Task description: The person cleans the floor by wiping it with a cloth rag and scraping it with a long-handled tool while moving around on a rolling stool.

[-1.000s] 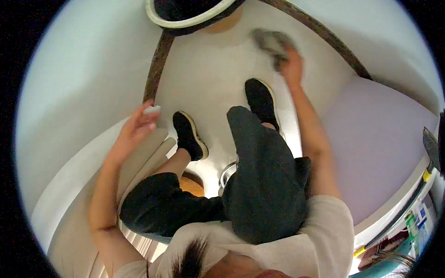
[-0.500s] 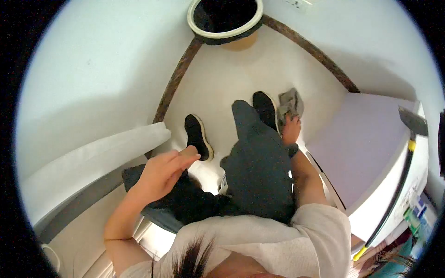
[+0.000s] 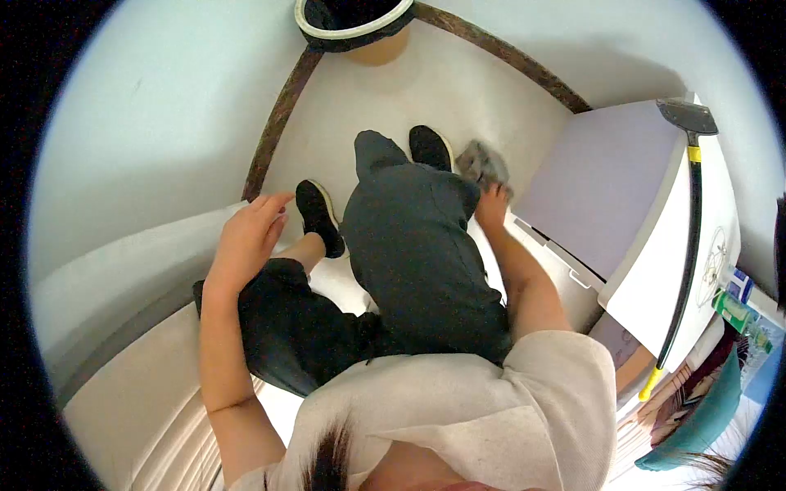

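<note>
A crumpled grey cloth [image 3: 481,166] lies on the pale floor [image 3: 360,94], to the right of my right shoe [image 3: 430,148]. My right hand [image 3: 493,206] reaches down at its near edge, with the fingers closed on it; part of the fingertips is hidden in the folds. My left hand [image 3: 250,237] hangs in the air above my left knee, its fingers stretched out and nothing in it. Below and to the right of that hand is my left shoe [image 3: 318,217].
A bin [image 3: 381,45] with a black liner and white rim stands in the corner. On the right is a white cabinet with a lavender top [image 3: 598,180]; a long black-handled scraper [image 3: 694,176] leans along it. A padded edge [image 3: 155,250] runs along the left.
My right hand and the cloth remain together, and the cloth has been bunched into another shape. My left hand has drawn away from the left ankle. The whole view has shifted.
</note>
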A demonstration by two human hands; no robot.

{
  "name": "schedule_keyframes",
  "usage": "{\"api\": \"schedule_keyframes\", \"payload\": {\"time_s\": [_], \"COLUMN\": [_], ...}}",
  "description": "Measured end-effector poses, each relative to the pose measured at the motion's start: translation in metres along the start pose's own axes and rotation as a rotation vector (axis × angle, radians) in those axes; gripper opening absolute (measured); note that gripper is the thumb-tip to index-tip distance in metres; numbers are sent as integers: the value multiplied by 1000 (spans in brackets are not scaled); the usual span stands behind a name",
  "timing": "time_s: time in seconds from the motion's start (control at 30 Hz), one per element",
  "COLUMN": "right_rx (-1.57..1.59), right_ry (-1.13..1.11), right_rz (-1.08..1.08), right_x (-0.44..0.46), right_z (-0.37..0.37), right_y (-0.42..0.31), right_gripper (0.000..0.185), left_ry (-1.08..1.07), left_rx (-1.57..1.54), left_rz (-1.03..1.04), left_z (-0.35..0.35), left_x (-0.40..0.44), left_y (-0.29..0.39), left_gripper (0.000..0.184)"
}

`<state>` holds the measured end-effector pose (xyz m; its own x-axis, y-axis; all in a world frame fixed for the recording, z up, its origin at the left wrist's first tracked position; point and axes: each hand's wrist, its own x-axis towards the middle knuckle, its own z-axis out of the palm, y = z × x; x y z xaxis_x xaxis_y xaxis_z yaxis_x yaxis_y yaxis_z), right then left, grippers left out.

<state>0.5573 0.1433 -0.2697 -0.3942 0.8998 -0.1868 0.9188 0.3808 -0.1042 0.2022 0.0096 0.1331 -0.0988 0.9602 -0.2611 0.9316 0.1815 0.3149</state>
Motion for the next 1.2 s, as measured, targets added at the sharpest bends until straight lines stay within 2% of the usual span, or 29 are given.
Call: {"api": "schedule_keyframes", "payload": {"time_s": [0.03, 0.1, 0.17, 0.23, 0.3, 0.4, 0.47, 0.53, 0.63, 0.73, 0.77, 0.8, 0.83, 0.93, 0.97, 1.03, 1.1, 1.17, 1.2], "right_rx": [226, 253, 172, 142, 115, -102, 53, 64, -21, -82, 3, -54, -3, 137, 385, 455, 458, 403, 397], "right_ry": [-125, -221, -103, 133, 406, 207, 43, 0, -88, -26, -77, -109, -155, -219, -138, -389, -433, -249, -208], "right_rz": [131, 79, 129, 168, 146, 339, 365, 367, 265, 231, 264, 237, 189, 242, 361, 387, 308, 123, 61], "right_x": [-14, -13, 23, 54, 88, 133, 134, 120, 111, 64, 54, 34, 16, -16, -17, 4, -1, -19, -28], "right_z": [-42, -34, -19, -84, -104, -50, -36, -50, -26, -31, -3, 4, 10, 20, 65, 46, 22, -21, -1], "right_y": [-19, -8, 12, 12, 26, 62, 69, 60, 71, 37, 35, 20, 10, -19, -6, 13, 17, 16, 29], "right_gripper": [27, 29, 31, 32, 31, 40, 46, 44, 40, 34, 32, 32, 34, 44, 48, 48, 48, 49, 58], "left_ry": [-33, -112, -129, -152, -173, -96, -122, -143, -175, -192, -172, -152, -127, -73, -81, -106, -63, -33, -24], "left_rx": [-11, -27, -37, -30, -7, 24, 26, -6, -35, -71, -75, -79, -84, -78, -92, -114, -135, -106, -66], "left_rz": [-23, -66, -64, -64, -62, 29, -7, -40, -68, -121, -102, -85, -68, -21, -35, -68, -89, -97, -98], "left_z": [0, 0, 0, -2, -5, 5, -1, -1, -2, -13, -15, -15, -14, -10, -11, -12, -10, -7, -5], "left_x": [0, 0, 1, 3, 7, 9, 14, 13, 17, 23, 24, 24, 23, 25, 25, 25, 22, 17, 13], "left_y": [0, 2, 6, 10, 14, 2, 6, 6, 2, 7, 5, 3, 0, -10, -12, -12, -18, -24, -28], "left_gripper": [28, 33, 33, 33, 33, 31, 32, 35, 33, 34, 33, 33, 33, 32, 32, 32, 33, 35, 36]}}
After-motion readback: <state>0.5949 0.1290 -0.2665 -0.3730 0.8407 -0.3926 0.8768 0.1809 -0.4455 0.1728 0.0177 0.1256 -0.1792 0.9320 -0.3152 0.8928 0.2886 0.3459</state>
